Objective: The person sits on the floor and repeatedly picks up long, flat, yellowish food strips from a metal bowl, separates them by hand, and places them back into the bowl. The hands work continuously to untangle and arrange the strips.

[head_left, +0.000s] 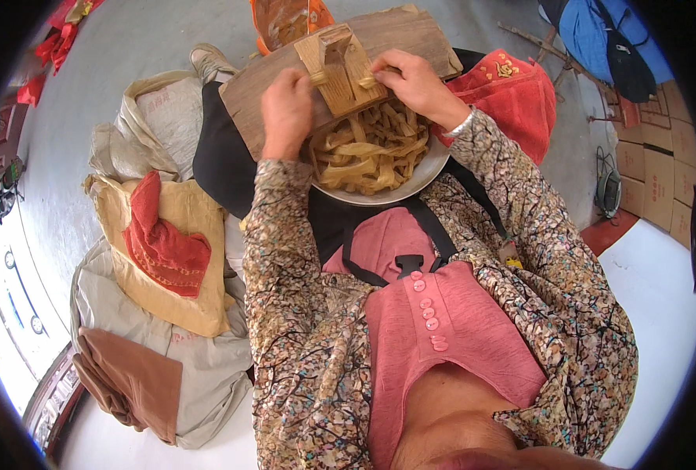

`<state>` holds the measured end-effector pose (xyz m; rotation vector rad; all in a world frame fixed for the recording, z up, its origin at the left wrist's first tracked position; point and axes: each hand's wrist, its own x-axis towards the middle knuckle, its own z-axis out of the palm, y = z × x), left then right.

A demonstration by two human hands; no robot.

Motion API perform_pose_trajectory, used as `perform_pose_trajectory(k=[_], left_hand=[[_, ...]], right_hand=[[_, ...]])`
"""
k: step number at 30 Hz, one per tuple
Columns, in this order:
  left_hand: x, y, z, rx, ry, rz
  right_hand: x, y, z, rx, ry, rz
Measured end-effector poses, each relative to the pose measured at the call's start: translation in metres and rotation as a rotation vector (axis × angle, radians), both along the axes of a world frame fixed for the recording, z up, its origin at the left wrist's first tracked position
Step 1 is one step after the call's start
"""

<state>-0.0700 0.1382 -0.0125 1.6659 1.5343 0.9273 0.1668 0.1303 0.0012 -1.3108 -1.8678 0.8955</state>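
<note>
A wooden block point(346, 74) with a slotted opening, shaped like a hand plane, rests on a dark wooden board point(246, 98). My left hand point(287, 110) is closed at the block's left side, and my right hand point(418, 84) pinches at its right side. A pale yellowish piece shows at the fingertips of each hand; I cannot tell whether it is a strip or part of the block. Just below the block, a wide metal bowl point(375, 197) holds a heap of brownish-yellow curled strips point(371, 153).
An orange bag point(285, 19) stands behind the board. A red cloth point(512, 102) lies right of the bowl. At left are pale sacks point(160, 117) with another red cloth point(164, 243) and a brown cloth point(129, 384). Stacked cartons point(657, 172) and a blue cloth item point(591, 39) are at far right.
</note>
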Motion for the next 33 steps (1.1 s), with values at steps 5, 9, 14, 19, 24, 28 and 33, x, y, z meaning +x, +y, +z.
perform_pose_trajectory(k=[5,9,14,19,24,28,33], left_hand=[[0.014,-0.043,0.024,-0.317,-0.426,0.064],[0.052,-0.076,0.054,-0.524,-0.861,-0.079],[0.042,-0.097,0.062,-0.433,-0.439,-0.234],[0.026,-0.096,0.067,0.266,0.350,-0.166],[0.027,-0.120,0.068,-0.122,-0.351,-0.155],[0.038,-0.147,0.078,-0.359,-0.800,-0.037],[0.061,-0.159,0.092,-0.397,-0.825,-0.086]], right_hand=[[-0.003,-0.030,0.034,0.507,-0.272,0.064],[-0.039,-0.042,0.053,0.578,-0.234,0.054],[-0.021,-0.021,0.047,0.461,-0.243,-0.032],[-0.018,-0.064,0.034,-0.048,-0.209,0.336],[-0.039,-0.122,0.091,-0.776,0.699,0.357],[-0.038,-0.126,0.093,-0.773,0.915,0.267],[-0.039,-0.105,0.065,-0.187,0.507,0.072]])
